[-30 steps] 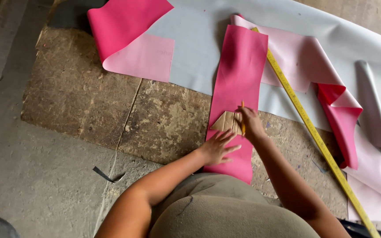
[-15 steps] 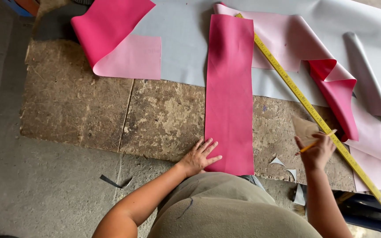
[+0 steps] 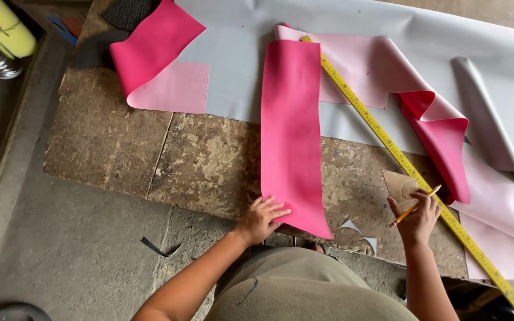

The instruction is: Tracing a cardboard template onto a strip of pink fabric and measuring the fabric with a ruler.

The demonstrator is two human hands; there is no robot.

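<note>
lying lengthwise away across the worn tabletop [image 3: 209, 160]: pink strip [image 3: 292, 131], near end pinned under left hand [image 3: 262, 219], fingers spread flat. further right, right hand [image 3: 416, 217], fingers pinching pencil [image 3: 414, 206] and cardboard piece [image 3: 401, 184], beside yellow measuring tape [image 3: 388, 142].

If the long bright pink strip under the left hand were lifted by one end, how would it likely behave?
The long bright pink strip of sheet material would probably droop: a similar pink piece curls and folds nearby. It looks thin, so likely light. The left hand pins its corner, suggesting it slides easily on the worn board.
</note>
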